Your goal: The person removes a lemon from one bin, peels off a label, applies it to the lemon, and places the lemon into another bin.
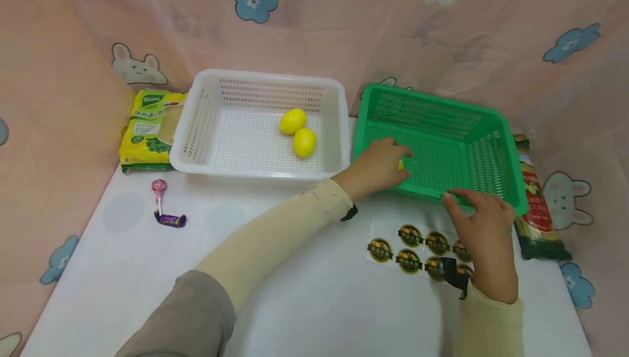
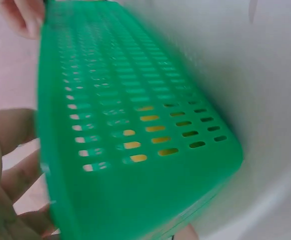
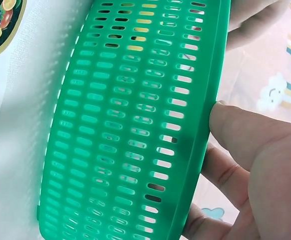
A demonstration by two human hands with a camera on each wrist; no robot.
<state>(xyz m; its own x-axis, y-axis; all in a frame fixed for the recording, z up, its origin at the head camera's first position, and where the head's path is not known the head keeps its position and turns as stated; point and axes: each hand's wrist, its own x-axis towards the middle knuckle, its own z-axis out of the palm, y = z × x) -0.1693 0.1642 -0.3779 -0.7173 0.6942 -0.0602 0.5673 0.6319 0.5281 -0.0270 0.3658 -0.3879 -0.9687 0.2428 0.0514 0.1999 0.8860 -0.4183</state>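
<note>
Over the near left part of the green basket (image 1: 437, 152) my left hand (image 1: 378, 165) reaches across the rim, fingers spread and loosely bent. Beneath it a lemon (image 1: 401, 165) shows as a small yellow patch, mostly hidden by the hand. Through the side slots in the left wrist view, the lemon (image 2: 160, 140) appears low in the basket, below the fingers (image 2: 20, 175). My right hand (image 1: 484, 231) holds the basket's near rim, thumb (image 3: 235, 125) at the outer edge and other fingers behind the rim.
A white basket (image 1: 260, 168) with two lemons (image 1: 293, 121) stands left of the green one. Outside the baskets are a yellow Knorr packet (image 1: 147, 130), a lollipop (image 1: 159, 188), a purple-wrapped candy (image 1: 170, 219), a sheet of round stickers (image 1: 409, 260) and a red-and-green packet (image 1: 538, 204).
</note>
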